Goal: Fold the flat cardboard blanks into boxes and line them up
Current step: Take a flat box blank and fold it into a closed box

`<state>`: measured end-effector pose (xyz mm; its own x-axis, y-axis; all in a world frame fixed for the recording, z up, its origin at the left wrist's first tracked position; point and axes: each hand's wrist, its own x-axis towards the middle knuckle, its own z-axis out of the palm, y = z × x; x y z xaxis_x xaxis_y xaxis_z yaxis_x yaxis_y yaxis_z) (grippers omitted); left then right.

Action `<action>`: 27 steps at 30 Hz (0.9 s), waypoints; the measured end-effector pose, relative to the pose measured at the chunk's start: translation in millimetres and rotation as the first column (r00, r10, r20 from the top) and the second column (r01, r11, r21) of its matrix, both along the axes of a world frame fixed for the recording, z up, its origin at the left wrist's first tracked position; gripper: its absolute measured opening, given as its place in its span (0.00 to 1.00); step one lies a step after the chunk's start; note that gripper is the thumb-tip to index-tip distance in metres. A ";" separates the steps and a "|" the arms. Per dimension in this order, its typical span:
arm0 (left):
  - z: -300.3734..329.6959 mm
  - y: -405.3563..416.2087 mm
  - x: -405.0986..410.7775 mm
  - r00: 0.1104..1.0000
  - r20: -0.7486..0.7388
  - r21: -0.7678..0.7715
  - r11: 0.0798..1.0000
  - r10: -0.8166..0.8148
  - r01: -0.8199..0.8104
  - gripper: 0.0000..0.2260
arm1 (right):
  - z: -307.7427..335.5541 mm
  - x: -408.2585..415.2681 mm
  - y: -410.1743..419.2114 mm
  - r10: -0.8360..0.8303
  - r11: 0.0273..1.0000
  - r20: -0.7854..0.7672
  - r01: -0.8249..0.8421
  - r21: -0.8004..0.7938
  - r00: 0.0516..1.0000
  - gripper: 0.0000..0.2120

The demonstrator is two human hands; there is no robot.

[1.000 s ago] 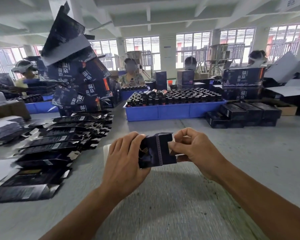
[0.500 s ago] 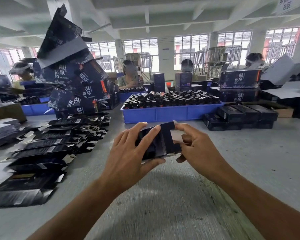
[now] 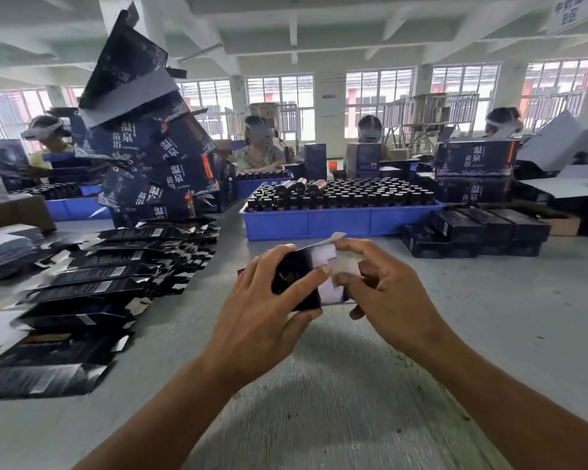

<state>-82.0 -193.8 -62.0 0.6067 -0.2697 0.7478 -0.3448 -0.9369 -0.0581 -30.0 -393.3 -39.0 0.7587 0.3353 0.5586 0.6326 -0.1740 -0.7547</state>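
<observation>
I hold a small dark cardboard box (image 3: 297,283) above the grey table, its open end with white inner flaps turned toward my right. My left hand (image 3: 262,310) grips the dark body, fingers over the top and thumb beneath. My right hand (image 3: 387,293) pinches the white flaps at the open end with curled fingers. A long row of flat dark blanks (image 3: 92,286) lies fanned out on the table at my left. Finished dark boxes (image 3: 476,232) are lined up at the right.
A blue tray (image 3: 336,223) full of dark bottles stands straight ahead. A leaning stack of larger printed cartons (image 3: 150,150) rises at the left. Several people sit across the table. White sheets (image 3: 4,245) lie at the far left.
The box has turned so that its white open end now shows. My right-hand fingers have moved onto the flaps, and my left hand has shifted its hold on the dark body.
</observation>
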 end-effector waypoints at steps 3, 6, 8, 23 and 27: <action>-0.6 1.3 -4.1 0.999 -0.026 -0.045 0.999 -0.022 0.021 0.27 | -1.2 -2.2 0.5 0.011 1.000 -0.003 -0.011 -0.013 1.000 0.21; -0.9 3.1 -5.1 1.000 -0.004 -0.040 0.999 -0.019 0.019 0.25 | -3.4 -1.7 1.2 0.000 1.000 0.000 0.000 -0.019 1.000 0.20; -1.2 3.8 -4.7 0.999 0.001 -0.056 0.998 -0.032 0.032 0.24 | -5.3 -1.3 2.4 -0.019 1.000 0.015 0.020 -0.022 1.000 0.18; -2.3 3.9 -5.4 0.998 0.052 -0.061 0.997 -0.047 0.050 0.21 | -12.0 0.3 4.0 -0.050 0.990 0.218 0.078 -0.119 0.975 0.16; -2.1 2.5 -7.1 0.998 0.049 -0.064 0.997 -0.027 0.031 0.25 | -13.2 1.4 4.2 -0.047 0.989 0.226 0.077 -0.127 0.973 0.14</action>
<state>-89.2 -191.4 -64.2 0.5622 -0.2365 0.7925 -0.3702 -0.9288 -0.0145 -28.6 -389.1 -52.2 0.6422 0.3749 0.6686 0.7665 -0.3076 -0.5638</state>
